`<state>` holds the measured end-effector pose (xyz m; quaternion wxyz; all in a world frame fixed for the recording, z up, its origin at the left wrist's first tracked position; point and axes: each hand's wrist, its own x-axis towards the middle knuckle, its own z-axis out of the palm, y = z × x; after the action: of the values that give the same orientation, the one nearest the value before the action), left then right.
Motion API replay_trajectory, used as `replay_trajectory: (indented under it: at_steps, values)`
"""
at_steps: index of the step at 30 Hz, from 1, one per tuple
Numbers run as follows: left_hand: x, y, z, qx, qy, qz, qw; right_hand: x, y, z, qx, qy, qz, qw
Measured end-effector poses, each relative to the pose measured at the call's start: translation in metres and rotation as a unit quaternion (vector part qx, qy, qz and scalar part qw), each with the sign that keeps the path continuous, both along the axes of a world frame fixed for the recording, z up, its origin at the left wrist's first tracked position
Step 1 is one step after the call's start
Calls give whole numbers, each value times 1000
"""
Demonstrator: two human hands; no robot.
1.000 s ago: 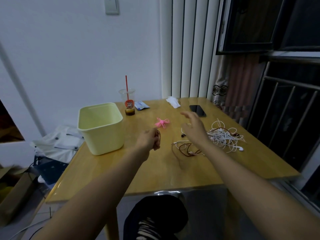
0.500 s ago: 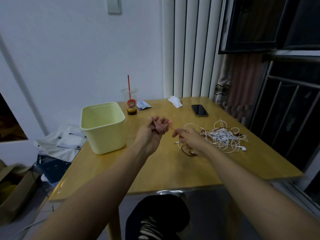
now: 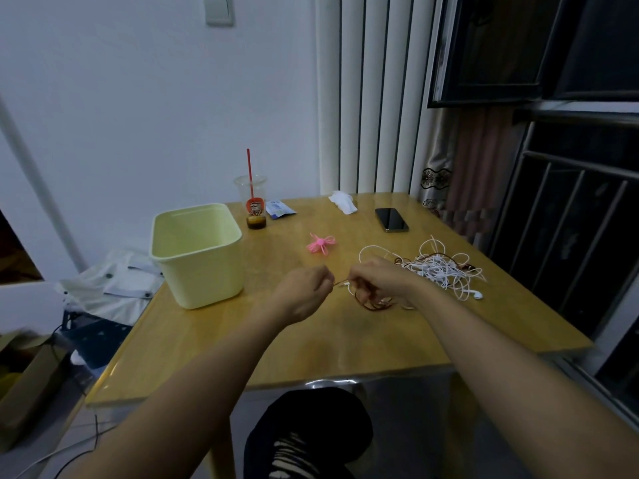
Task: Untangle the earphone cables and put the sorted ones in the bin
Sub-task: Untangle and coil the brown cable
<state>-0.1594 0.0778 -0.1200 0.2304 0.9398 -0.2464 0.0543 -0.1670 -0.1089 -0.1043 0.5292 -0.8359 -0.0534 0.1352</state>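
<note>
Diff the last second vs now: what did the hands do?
The right hand, open a second ago, now pinches the brown cable; the left hand grips it too, a short stretch straight between them. The bin, phone and white tangle stayed put.

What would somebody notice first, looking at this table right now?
Over the middle of the wooden table, the left hand and right hand pinch a brown earphone cable, with a short length stretched between them. Just right of the hands lies a heap of tangled white cables. Near the table's left edge stands a pale yellow bin.
</note>
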Motion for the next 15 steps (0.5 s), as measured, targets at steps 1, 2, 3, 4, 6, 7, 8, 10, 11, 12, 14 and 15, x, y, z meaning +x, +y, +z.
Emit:
replay_trajectory:
  at_steps: [1, 2, 3, 4, 6, 7, 8, 10, 11, 12, 14, 15]
  values:
    - [0, 2, -1, -9, 25, -8, 1000, 3, -4, -4, 15, 17, -17, 1000]
    - [0, 5, -3, -7, 40, -20, 999, 4, -8, -7, 33, 37, -31, 998]
    - [0, 7, -5, 1, 45, -31, 998, 6, -13, -10, 51, 54, -48, 996]
    - [1, 10, -6, 4, 50, -36, 998, 7, -17, -11, 69, 63, -73, 993]
    - [3, 15, -7, -35, 86, -17, 996, 12, -26, -13, 101, 40, -162, 981]
    - [4, 18, -6, -83, 121, -3, 989, 14, -31, -15, 108, 8, -216, 970]
    - [4, 20, -4, -137, 159, 6, 978, 17, -35, -17, 104, -33, -265, 958]
    - [1, 23, 1, -226, 222, 6, 948, 25, -41, -22, 70, -109, -328, 936]
    - [0, 24, 3, -253, 244, 0, 936, 28, -42, -23, 46, -126, -339, 931]
    - [-2, 23, 5, -269, 260, -7, 927, 30, -41, -24, 18, -127, -338, 932]
    - [-3, 21, 9, -290, 284, -10, 914, 32, -36, -23, -77, -131, -316, 936]
    - [-4, 19, 12, -301, 293, -4, 907, 31, -31, -21, -132, -152, -303, 931]
